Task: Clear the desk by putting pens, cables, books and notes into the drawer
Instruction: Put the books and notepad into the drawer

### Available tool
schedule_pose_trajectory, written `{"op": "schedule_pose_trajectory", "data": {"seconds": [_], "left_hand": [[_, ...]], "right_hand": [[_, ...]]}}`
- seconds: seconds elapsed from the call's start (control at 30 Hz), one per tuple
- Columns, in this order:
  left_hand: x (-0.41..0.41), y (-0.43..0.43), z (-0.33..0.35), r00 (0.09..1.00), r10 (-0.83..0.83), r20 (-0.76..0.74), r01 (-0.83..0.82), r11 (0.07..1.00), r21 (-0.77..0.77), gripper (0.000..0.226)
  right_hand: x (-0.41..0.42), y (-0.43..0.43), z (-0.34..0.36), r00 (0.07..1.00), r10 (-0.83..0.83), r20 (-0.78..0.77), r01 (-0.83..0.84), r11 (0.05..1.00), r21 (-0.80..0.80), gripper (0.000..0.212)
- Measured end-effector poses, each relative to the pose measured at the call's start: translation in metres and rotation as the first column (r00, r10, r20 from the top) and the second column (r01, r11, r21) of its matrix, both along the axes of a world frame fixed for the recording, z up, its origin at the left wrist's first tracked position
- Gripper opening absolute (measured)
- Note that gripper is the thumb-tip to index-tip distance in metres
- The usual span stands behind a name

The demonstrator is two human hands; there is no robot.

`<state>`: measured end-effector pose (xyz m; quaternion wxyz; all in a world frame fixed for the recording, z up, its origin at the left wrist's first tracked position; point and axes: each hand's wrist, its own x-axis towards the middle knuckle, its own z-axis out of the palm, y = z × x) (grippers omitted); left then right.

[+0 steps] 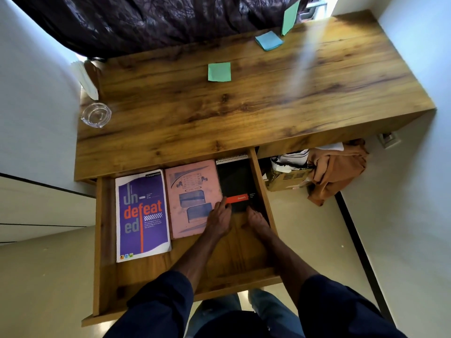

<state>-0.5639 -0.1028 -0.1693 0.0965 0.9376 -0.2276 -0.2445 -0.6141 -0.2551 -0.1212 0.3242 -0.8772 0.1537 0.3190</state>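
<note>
Inside the open drawer, left hand and right hand seat the black notepad beside the pink book, fingers together at its near end, pinching or pressing I cannot tell; next should come releasing it and reaching for the green note on the desk.

Open drawer under the front of the desk, in it classmate notebook left, printed book middle, spiral pad right, on the desk sticky note centre, sticky-note stack behind it rightward, glass dish at left edge.
</note>
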Motion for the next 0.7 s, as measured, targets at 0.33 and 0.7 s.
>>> {"op": "schedule_pose_trajectory", "data": {"seconds": [0.33,0.7], "left_hand": [[-0.051,0.005,0.022,0.992,0.112,0.051,-0.111,0.994,-0.022,0.041],[-0.101,-0.018,0.07,0.996,0.089,0.018,-0.086,0.989,-0.12,0.015]], "right_hand": [[-0.026,-0.014,0.032,0.985,-0.033,0.171,0.028,0.999,0.031,0.05],[-0.076,-0.041,0.082,0.95,-0.158,0.269,0.125,0.983,0.134,0.026]]}}
